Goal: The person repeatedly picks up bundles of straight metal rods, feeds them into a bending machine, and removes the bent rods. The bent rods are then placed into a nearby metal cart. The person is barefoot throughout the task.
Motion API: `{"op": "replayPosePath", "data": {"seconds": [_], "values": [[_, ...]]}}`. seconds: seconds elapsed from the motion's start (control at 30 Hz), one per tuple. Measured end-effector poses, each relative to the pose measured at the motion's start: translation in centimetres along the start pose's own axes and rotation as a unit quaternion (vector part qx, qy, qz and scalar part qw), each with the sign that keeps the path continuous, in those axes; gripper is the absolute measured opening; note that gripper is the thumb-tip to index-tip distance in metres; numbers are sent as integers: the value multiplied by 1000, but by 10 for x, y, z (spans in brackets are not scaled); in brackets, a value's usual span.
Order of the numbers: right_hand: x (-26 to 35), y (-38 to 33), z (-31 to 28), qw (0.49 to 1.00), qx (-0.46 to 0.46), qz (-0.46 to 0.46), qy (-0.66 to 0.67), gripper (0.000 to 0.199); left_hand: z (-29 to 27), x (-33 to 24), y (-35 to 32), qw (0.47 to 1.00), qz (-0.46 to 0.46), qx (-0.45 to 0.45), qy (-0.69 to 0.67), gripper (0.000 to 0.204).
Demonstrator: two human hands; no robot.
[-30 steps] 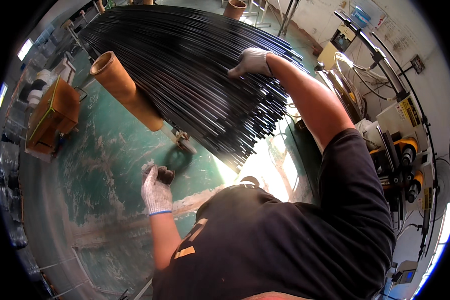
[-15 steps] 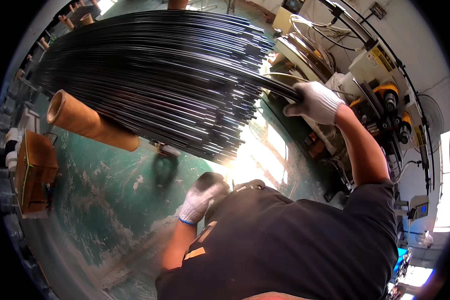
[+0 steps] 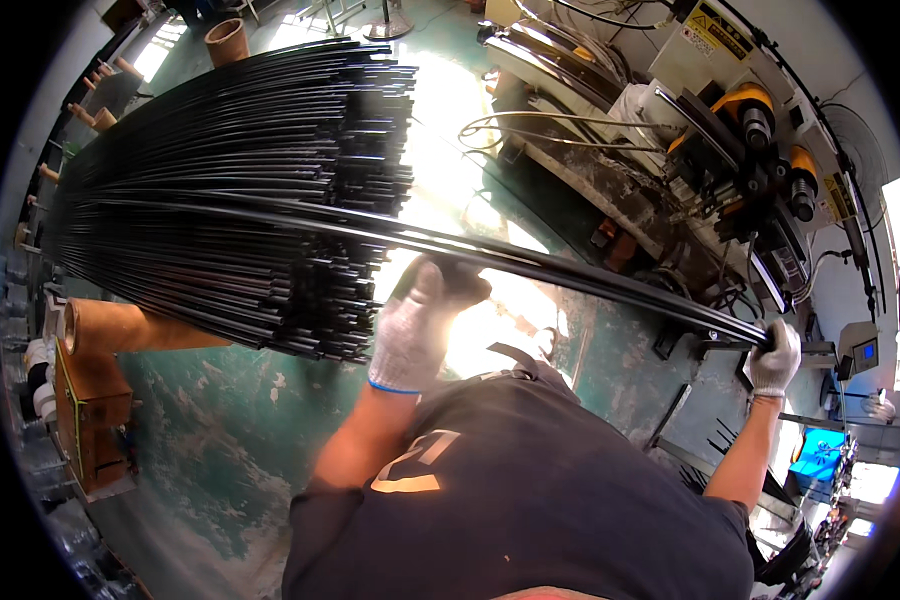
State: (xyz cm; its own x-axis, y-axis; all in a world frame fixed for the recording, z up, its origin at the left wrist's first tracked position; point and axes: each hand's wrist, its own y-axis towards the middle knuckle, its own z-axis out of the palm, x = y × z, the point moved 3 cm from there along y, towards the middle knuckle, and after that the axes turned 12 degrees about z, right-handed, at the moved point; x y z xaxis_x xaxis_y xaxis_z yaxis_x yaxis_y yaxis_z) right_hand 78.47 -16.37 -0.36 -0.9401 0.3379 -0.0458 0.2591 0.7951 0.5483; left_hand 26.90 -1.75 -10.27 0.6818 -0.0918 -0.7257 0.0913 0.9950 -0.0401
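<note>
My right hand (image 3: pixel 776 358), in a white knit glove, is closed round the ends of a few long black rods (image 3: pixel 590 278) at the far right. These rods slope up leftward across the picture and lie over a large pile of similar black rods (image 3: pixel 240 150). My left hand (image 3: pixel 415 325), in a white glove with dark fingers and a blue cuff edge, is raised just below the pulled-out rods, beside the pile's uneven ends. Its fingers are somewhat blurred but look apart, with nothing seen in them.
Brown cardboard tubes (image 3: pixel 135 328) flank the pile. A brown box (image 3: pixel 95 425) stands at the left. Machinery with orange-and-black parts (image 3: pixel 745 110) and loose cables fills the upper right. A small grey display unit (image 3: pixel 858 350) is at the right. Sunlight glares on the green floor (image 3: pixel 220 430).
My right hand has drawn the rods far out to the right and down from the pile. My left hand has risen from beside my waist towards the rods. The view has shifted.
</note>
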Motion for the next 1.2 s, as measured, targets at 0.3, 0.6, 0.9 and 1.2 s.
{"op": "replayPosePath", "data": {"seconds": [0.3, 0.6, 0.9, 1.2], "values": [[-266, -48, 106, 986, 29, 160, -38, 22, 120, 84, 53, 967, -11, -146, -210, 21], [-474, -120, 200, 804, 66, 581, -110, 35, 229, 110, 114, 988, 55, -58, -131, 16], [-114, 82, 214, 31, 28, 414, 909, 28, 347, 275, 182, 993, -40, 115, -14, 18], [-211, 177, 266, 170, -228, 551, 784, 19, 328, 223, 396, 970, -59, 199, -128, 28]]}}
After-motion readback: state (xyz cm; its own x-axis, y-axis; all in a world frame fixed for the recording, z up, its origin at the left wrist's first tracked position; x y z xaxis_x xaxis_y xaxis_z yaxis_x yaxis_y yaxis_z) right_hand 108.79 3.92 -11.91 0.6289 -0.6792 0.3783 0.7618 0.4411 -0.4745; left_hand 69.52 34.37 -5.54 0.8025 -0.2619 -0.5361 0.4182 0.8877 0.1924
